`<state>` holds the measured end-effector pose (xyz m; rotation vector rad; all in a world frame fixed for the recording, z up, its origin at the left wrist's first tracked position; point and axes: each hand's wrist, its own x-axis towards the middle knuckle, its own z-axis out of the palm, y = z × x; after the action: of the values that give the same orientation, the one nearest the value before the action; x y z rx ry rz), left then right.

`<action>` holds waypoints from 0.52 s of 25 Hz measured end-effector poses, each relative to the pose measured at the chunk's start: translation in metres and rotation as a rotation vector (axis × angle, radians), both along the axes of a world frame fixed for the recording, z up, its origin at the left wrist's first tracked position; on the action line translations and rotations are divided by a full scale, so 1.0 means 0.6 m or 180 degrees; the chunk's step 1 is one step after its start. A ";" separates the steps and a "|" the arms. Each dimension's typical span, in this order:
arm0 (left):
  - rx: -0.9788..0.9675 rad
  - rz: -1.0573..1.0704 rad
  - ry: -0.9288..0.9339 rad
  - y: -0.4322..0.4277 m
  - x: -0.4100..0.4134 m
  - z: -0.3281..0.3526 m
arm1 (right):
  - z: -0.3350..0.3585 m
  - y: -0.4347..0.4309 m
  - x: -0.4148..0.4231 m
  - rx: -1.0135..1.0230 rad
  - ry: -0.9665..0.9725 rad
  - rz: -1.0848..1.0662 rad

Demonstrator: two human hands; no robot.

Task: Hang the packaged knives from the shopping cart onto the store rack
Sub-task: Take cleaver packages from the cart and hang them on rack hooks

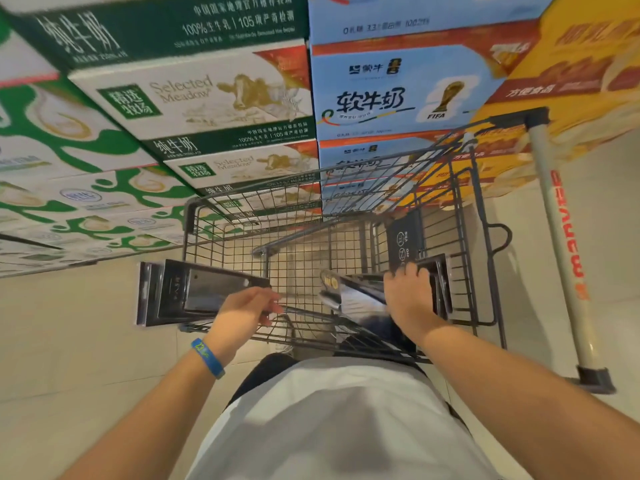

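We see stacked milk cartons (214,98) behind the wire shopping cart (332,244). Our left hand (242,311) holds a dark packaged knife (194,292) level, just outside the cart's left wall. Our right hand (410,296) closes on a second knife package (438,285) inside the cart, beside a third package (349,289) lying there.

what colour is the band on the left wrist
Blue, with small yellow-green markings; the wristband shows clearly in the head view, just behind the left hand.
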<state>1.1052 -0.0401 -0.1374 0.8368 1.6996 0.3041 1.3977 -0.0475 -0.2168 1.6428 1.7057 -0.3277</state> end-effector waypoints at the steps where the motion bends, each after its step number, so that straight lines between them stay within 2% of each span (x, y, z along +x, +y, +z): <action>1: -0.0064 -0.0037 0.0082 0.002 -0.001 -0.003 | -0.001 -0.001 0.004 -0.0095 0.0186 -0.0256; 3: -0.0180 -0.0213 0.0253 0.000 -0.001 -0.010 | 0.003 0.000 0.017 -0.0531 0.0508 -0.0866; 4: -0.0228 -0.0330 0.0334 -0.002 0.000 -0.013 | 0.001 -0.001 0.024 -0.0693 0.0587 -0.0954; 9: -0.0221 -0.0451 0.0384 -0.005 0.010 -0.019 | 0.009 0.022 0.049 -0.1104 0.0933 -0.1083; 13: -0.0171 -0.0177 0.0135 -0.005 0.008 -0.025 | 0.029 0.068 0.052 -0.1406 0.1196 -0.1282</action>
<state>1.1101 -0.0432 -0.1524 0.8544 1.7134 0.2033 1.4289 -0.0068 -0.1992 1.6385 1.4000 -1.1823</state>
